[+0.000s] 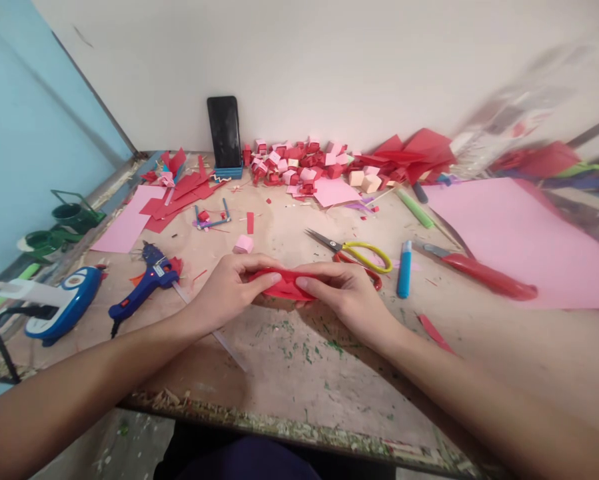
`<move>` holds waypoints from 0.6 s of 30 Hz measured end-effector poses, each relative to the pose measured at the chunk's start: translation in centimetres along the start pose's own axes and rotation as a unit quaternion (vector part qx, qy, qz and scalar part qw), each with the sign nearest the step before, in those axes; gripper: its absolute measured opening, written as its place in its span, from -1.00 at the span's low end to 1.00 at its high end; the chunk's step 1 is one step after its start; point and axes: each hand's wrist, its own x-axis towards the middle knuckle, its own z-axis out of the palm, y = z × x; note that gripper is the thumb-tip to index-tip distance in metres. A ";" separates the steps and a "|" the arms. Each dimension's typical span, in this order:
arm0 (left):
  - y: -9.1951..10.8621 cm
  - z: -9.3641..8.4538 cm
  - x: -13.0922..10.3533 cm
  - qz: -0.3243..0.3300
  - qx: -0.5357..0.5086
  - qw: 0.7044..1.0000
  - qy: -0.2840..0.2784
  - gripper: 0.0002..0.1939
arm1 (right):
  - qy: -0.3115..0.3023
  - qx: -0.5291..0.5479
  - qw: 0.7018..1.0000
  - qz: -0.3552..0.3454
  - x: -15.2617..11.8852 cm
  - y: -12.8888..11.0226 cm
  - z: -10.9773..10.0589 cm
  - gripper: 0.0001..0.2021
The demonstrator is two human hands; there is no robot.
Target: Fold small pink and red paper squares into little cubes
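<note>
A piece of red paper (pixel 286 285) is held between my two hands, above the middle of the table. My left hand (pixel 236 283) pinches its left part, thumb on top. On its right part my right hand (pixel 336 287) presses with the thumb, fingers curled behind. The paper looks folded or bent, and its underside is hidden by my fingers. Just behind my right hand lie scissors (pixel 349 250) with yellow and red handles. A small pink paper box (pixel 244 245) sits behind my left hand.
A blue glue gun (pixel 146 283) rests at left, near a blue-and-white device (pixel 69 303). To the right are a blue marker-like tube (pixel 404 270), a red-handled cutter (pixel 489 273) and pink paper (pixel 519 233). A black phone (pixel 224 132) stands at the back beside piled paper boxes (pixel 299 163).
</note>
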 end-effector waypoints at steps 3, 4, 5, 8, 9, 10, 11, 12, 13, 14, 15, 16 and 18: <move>0.1 0.0 -0.1 -0.005 -0.002 1.000 0.004 -0.86 | 0.002 0.003 1.000 -0.003 0.0 0.1 0.0 -0.82; 0.2 0.0 -0.1 -0.007 -0.002 1.000 0.004 -0.86 | 0.006 -0.004 1.000 -0.008 0.0 0.2 0.0 -0.82; 0.3 0.1 -0.1 -0.010 -0.001 1.000 0.003 -0.85 | 0.010 -0.012 1.000 -0.013 0.0 0.2 0.0 -0.83; 0.6 0.2 -0.1 -0.013 -0.001 1.000 -0.001 -0.80 | 0.019 -0.041 0.999 -0.030 0.1 0.2 0.0 -0.84; 0.6 0.2 -0.1 -0.014 -0.002 1.000 -0.001 -0.80 | 0.020 -0.048 0.998 -0.034 0.1 0.2 0.0 -0.84; 0.6 0.2 -0.1 -0.014 -0.004 1.000 0.002 -0.82 | 0.020 -0.051 0.998 -0.037 0.1 0.1 0.0 -0.84; 0.6 0.2 -0.1 -0.014 -0.007 1.000 0.006 -0.84 | 0.017 -0.052 0.998 -0.038 0.1 0.1 0.0 -0.83; 0.6 0.2 -0.2 -0.015 -0.009 1.000 0.011 -0.85 | 0.011 -0.051 0.998 -0.037 0.1 0.0 0.0 -0.81; 0.6 0.2 -0.2 -0.017 -0.009 1.000 0.015 -0.86 | 0.004 -0.048 0.998 -0.033 0.1 0.0 0.0 -0.78; 0.7 0.3 -0.2 -0.020 -0.006 1.000 0.019 -0.86 | -0.005 -0.045 0.999 -0.027 0.1 0.0 0.0 -0.75; 0.7 0.3 -0.3 -0.022 -0.002 1.000 0.021 -0.86 | -0.013 -0.043 0.999 -0.021 0.1 0.0 0.0 -0.72; 0.8 0.3 -0.4 -0.022 0.005 0.999 0.023 -0.86 | -0.019 -0.043 0.999 -0.015 0.1 -0.1 0.0 -0.70; 0.9 0.4 -0.5 -0.017 0.023 0.999 0.024 -0.85 | -0.021 -0.049 0.999 -0.004 0.1 0.0 0.0 -0.70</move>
